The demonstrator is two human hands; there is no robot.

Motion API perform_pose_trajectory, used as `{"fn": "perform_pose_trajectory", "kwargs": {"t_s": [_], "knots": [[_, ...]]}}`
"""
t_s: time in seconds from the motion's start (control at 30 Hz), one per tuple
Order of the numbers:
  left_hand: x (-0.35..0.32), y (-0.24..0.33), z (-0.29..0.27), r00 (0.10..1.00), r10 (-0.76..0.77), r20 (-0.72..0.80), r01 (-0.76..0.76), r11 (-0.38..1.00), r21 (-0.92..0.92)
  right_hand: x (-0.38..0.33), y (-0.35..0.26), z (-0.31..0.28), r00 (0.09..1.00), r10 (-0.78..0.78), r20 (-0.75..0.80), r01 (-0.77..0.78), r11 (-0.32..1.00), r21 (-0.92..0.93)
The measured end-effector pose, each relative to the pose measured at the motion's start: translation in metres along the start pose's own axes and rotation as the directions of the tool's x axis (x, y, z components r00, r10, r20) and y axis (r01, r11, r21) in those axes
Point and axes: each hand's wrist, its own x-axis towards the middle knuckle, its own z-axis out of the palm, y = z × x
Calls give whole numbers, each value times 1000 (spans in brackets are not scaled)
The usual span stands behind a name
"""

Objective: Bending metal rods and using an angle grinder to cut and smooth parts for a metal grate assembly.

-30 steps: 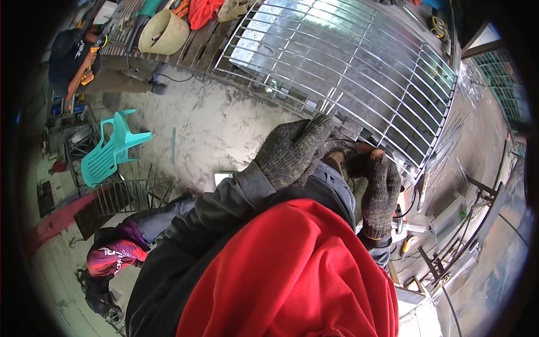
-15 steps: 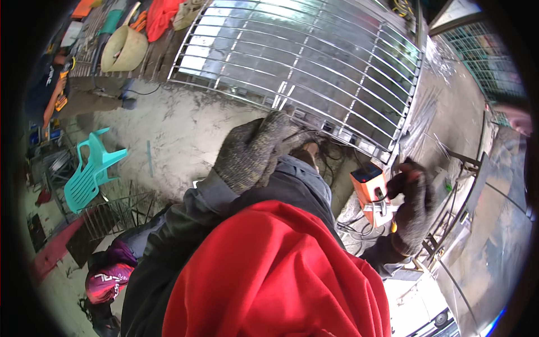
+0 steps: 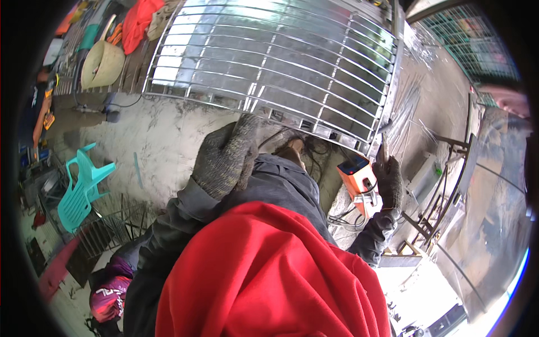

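Observation:
My left hand [image 3: 222, 160], in a dark grey knit glove, is over my thigh with fingers stretched toward the near edge of a metal bar grille [image 3: 269, 67]. Two short bright metal strips [image 3: 254, 96] lie just beyond its fingertips. My right hand [image 3: 388, 182], also gloved, is up beside an orange box-shaped machine [image 3: 355, 178] with a dark top panel and cables. Its fingers look closed around something slim that points toward the grille's near right corner. What that thing is, I cannot make out.
Loose cables [image 3: 342, 222] lie by the machine. Thin metal rods [image 3: 401, 112] are right of the grille. On the left are a turquoise plastic chair [image 3: 84, 185] and a wooden bench with a beige hat [image 3: 103, 64]. A person [image 3: 36, 112] with a yellow power tool is at far left; another person [image 3: 109, 297] is lower left.
My right hand has risen from beside the machine toward the grille's corner, its fingers now pointing up. The whole view has shifted slightly; my left hand keeps its place by the grille edge.

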Motion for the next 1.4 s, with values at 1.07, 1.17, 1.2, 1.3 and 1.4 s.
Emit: {"fn": "perform_pose_trajectory", "kwargs": {"t_s": [1.07, 1.17, 1.2, 1.3, 1.4], "knots": [[-2, 6, 3, 998, -5, -65, 6, 1000, 15, 323, 176, 84, 808, -62, 585, -517, 401, 756], [-2, 4, 0, 999, -47, -27, 46, 997, -58, 322, 165, 90, 823, -94, 560, -477, 418, 773], [-3, 2, -2, 999, -33, -17, 32, 998, -44, 312, 146, 87, 825, -171, 538, -416, 461, 784], [1, 0, -7, 998, 34, 46, -33, 999, -21, 281, 143, 47, 924, -54, 378, -345, 306, 887], [-7, -1, -7, 996, -90, -3, 90, 989, -114, 222, 59, 5, 845, -187, 500, -513, -22, 858]]}}
